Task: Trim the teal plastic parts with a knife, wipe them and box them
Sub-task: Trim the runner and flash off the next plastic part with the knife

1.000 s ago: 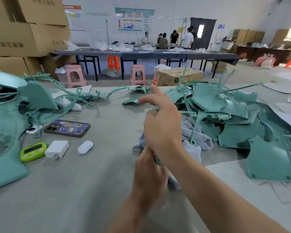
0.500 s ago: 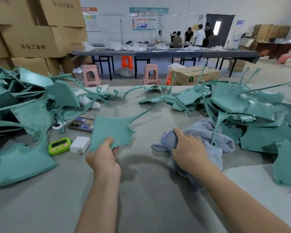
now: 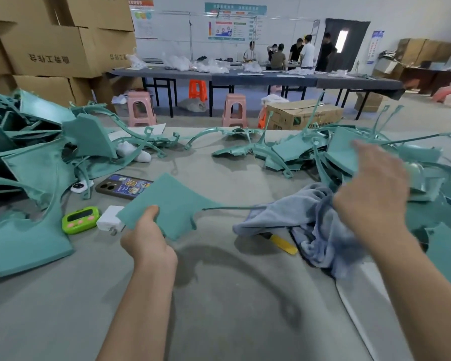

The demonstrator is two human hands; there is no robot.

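left hand (image 3: pixel 147 246) is pinching teal part (image 3: pixel 172 204) by its near corner, thumb on top, left of cloth (image 3: pixel 284 217) | right hand (image 3: pixel 370 194) is reaching over cloth, fingers stretching forward, blurred

one held teal part (image 3: pixel 172 201), two teal heaps (image 3: pixel 37 165) (image 3: pixel 292 149), one cloth (image 3: pixel 284 217), one knife (image 3: pixel 281 243), one phone (image 3: pixel 123 186), one timer (image 3: pixel 80 220)

On the worktop (image 3: pixel 219 295), 1 heap of plastic parts (image 3: pixel 31 165) lines the left edge and another heap (image 3: pixel 336 152) fills the far right corner. By the left heap, a phone (image 3: pixel 123 186) lies behind a timer (image 3: pixel 80 220), with a charger (image 3: pixel 111 220) to the timer's right. A cloth (image 3: pixel 297 212) lies before the right heap, and a knife (image 3: pixel 281 243) lies partly under it.
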